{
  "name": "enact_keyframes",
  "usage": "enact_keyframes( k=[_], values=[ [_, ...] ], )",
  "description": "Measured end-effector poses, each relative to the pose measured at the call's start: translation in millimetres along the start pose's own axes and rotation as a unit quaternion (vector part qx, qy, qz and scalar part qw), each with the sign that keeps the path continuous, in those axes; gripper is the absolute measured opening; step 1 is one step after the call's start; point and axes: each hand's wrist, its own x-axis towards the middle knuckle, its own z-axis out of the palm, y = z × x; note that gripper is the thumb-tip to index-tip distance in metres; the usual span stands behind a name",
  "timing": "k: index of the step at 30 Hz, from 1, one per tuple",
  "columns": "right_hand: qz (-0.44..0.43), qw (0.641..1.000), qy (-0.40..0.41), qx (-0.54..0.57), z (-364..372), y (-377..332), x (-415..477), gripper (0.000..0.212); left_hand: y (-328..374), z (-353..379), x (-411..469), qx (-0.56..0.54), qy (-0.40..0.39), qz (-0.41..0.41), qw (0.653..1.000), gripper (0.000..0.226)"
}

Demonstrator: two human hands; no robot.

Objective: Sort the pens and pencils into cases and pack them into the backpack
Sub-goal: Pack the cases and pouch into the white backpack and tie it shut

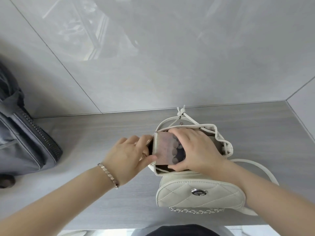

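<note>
A white quilted backpack (196, 193) stands on the grey counter with its top open and its drawstring loose. A pinkish translucent pencil case (166, 149) sticks up out of the opening, partly inside. My right hand (196, 149) grips the case from the right, fingers over its top and thumb under it. My left hand (129, 150), with a metal bracelet at the wrist, holds the backpack's left rim beside the case, thumb against the case's lower corner. What the case holds is blurred.
A grey bag (25, 137) with a dark zipper lies at the left edge of the counter (102, 133). A glossy tiled wall (153, 57) rises right behind the backpack. The backpack's white strap (259, 169) loops out to the right.
</note>
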Motion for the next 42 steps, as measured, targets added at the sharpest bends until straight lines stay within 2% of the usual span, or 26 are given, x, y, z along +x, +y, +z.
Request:
enact_keyframes(
  k=[3,4,9,12,14,17,20,22,26,28,30,31,32,34,35,36,38,42],
  values=[
    [0.004,1.000,-0.014,0.002,-3,1,1,0.086,-2,9,-12,-0.008,0.042,0.028,0.999,0.043],
    [0.004,1.000,-0.022,0.003,-5,2,1,0.087,-1,10,-13,0.000,0.046,0.038,0.998,0.038],
    [-0.011,0.999,-0.037,-0.019,-7,4,2,0.089,1,15,-15,-0.010,0.054,0.036,0.998,0.063],
    [-0.026,0.998,-0.036,-0.035,-7,4,1,0.090,6,18,-13,-0.080,-0.016,-0.054,0.995,0.078],
    [-0.031,0.998,-0.037,-0.037,-7,6,1,0.090,6,18,-9,-0.107,-0.058,-0.097,0.988,0.071],
    [-0.035,0.998,-0.034,-0.035,-7,8,1,0.089,8,16,-7,-0.074,-0.057,-0.072,0.993,0.064],
    [-0.045,0.997,-0.031,-0.048,-6,7,1,0.088,10,16,-9,0.020,0.020,0.007,1.000,0.054],
    [-0.066,0.994,-0.048,-0.071,-2,6,1,0.089,7,12,-9,0.067,0.061,0.024,0.996,0.045],
    [-0.083,0.985,-0.106,-0.110,5,8,6,0.094,6,3,-4,0.072,0.069,-0.050,0.994,0.040],
    [-0.096,0.978,-0.127,-0.137,10,8,10,0.092,13,6,-2,0.047,0.082,-0.070,0.993,0.026],
    [-0.109,0.972,-0.137,-0.157,17,5,11,0.089,17,11,4,-0.017,0.129,-0.108,0.986,0.010],
    [-0.109,0.972,-0.136,-0.160,21,4,10,0.089,18,13,7,-0.053,0.143,-0.137,0.979,0.011],
    [-0.109,0.972,-0.134,-0.160,23,3,8,0.088,18,14,12,-0.083,0.144,-0.174,0.971,0.021],
    [-0.095,0.976,-0.133,-0.142,26,3,2,0.086,18,19,22,-0.127,0.096,-0.265,0.951,0.035],
    [-0.077,0.980,-0.131,-0.125,27,3,0,0.084,18,24,27,-0.122,0.057,-0.289,0.948,0.034],
    [-0.061,0.983,-0.130,-0.118,28,2,-1,0.080,21,28,30,-0.100,0.030,-0.293,0.950,0.031],
    [-0.020,0.981,-0.127,-0.144,32,1,2,0.074,27,33,33,-0.059,0.031,-0.283,0.957,0.032],
    [0.049,0.973,-0.151,-0.168,47,-16,4,0.074,28,41,24,-0.040,0.015,-0.261,0.965,0.029]
  ],
)
